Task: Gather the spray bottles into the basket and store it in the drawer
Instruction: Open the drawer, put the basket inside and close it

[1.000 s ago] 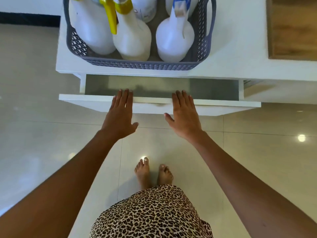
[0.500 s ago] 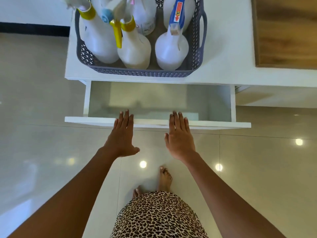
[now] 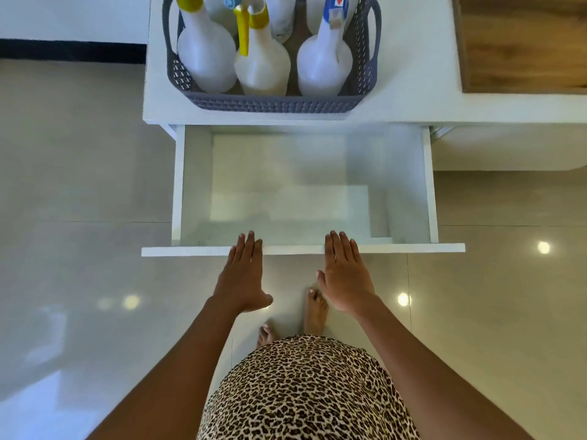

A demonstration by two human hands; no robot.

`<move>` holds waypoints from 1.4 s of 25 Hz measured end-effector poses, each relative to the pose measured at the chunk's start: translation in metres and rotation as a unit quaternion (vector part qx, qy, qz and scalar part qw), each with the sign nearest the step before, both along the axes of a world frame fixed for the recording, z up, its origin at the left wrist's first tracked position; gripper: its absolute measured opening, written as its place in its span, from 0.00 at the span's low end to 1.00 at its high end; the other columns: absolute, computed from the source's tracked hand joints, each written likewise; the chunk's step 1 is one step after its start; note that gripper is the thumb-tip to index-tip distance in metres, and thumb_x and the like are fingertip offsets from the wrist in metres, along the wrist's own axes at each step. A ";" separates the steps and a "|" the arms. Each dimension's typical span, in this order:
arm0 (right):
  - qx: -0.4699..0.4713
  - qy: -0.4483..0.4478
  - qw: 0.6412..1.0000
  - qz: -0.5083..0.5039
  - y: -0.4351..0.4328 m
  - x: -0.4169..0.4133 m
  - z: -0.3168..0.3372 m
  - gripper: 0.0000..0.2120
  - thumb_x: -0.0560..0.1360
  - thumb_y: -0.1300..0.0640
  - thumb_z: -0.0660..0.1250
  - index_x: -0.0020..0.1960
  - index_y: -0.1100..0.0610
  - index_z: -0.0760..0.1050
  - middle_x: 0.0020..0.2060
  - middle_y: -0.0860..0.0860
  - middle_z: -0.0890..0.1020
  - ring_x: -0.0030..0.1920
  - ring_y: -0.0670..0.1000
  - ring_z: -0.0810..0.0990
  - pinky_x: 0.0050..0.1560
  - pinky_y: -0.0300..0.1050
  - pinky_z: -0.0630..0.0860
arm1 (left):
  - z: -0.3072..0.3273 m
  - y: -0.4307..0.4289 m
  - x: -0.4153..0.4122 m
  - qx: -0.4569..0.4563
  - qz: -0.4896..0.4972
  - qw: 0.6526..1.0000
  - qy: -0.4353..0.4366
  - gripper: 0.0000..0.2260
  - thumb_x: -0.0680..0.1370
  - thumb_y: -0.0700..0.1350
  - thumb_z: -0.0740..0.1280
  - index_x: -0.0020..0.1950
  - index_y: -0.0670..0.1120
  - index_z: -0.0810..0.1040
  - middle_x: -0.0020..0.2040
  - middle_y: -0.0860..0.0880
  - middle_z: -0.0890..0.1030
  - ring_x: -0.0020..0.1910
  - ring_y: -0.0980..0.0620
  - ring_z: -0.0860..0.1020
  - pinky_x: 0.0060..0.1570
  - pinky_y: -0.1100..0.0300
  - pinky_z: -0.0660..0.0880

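A grey lattice basket [image 3: 270, 104] stands on the white countertop [image 3: 406, 100], holding several white spray bottles [image 3: 263, 68] with yellow and blue nozzles. Below it a white drawer [image 3: 190, 251] is pulled far out, and its inside is bare. My left hand [image 3: 243, 274] and my right hand [image 3: 344, 274] lie flat with fingers straight, fingertips resting over the drawer's front edge. Neither hand holds anything.
A wooden panel [image 3: 521, 42] lies on the counter at the far right. Glossy beige floor tiles [image 3: 79, 265] surround the cabinet. My bare feet [image 3: 314, 312] stand just in front of the drawer, above a leopard-print garment [image 3: 301, 392].
The drawer has slid out towards me, from barely open to far out. Both hands moved back with its front edge, and my feet stepped backwards.
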State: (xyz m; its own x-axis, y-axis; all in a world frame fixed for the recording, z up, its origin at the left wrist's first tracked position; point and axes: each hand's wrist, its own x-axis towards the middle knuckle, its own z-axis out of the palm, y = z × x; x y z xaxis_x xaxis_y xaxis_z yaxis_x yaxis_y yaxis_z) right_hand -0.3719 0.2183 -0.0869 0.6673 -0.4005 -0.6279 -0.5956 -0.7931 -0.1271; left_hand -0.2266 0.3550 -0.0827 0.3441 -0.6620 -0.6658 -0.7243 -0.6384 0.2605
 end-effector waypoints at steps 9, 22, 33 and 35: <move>0.020 0.019 1.000 -0.012 0.049 -0.049 0.000 0.31 0.80 0.46 0.45 0.74 0.63 0.36 0.76 0.60 0.46 0.76 0.58 0.44 0.75 0.53 0.38 | 0.004 0.048 -0.047 0.011 0.002 0.999 0.031 0.47 0.71 0.56 0.67 0.74 0.41 0.37 0.76 0.42 0.35 0.74 0.45 0.34 0.72 0.54 0.37; 0.044 0.048 0.998 -0.014 0.066 -0.070 0.002 0.35 0.79 0.41 0.45 0.73 0.61 0.33 0.76 0.58 0.44 0.76 0.57 0.41 0.75 0.52 0.36 | 0.002 0.065 -0.065 0.021 0.022 0.997 0.071 0.41 0.74 0.55 0.62 0.74 0.41 0.39 0.76 0.42 0.38 0.75 0.45 0.36 0.72 0.53 0.37; 0.153 0.142 0.977 -0.044 0.029 -0.030 0.038 0.32 0.78 0.39 0.49 0.73 0.61 0.55 0.72 0.59 0.63 0.72 0.59 0.62 0.72 0.54 0.58 | 0.026 0.030 -0.032 0.072 -0.006 0.995 0.071 0.40 0.76 0.59 0.58 0.74 0.39 0.40 0.76 0.41 0.40 0.75 0.43 0.39 0.73 0.49 0.39; 0.193 0.089 0.971 -0.107 0.012 -0.017 0.047 0.29 0.79 0.41 0.50 0.72 0.59 0.59 0.71 0.58 0.66 0.70 0.57 0.65 0.69 0.53 0.63 | 0.037 0.013 -0.009 0.021 0.037 0.997 0.061 0.38 0.76 0.59 0.58 0.74 0.40 0.42 0.77 0.42 0.41 0.75 0.44 0.40 0.73 0.50 0.38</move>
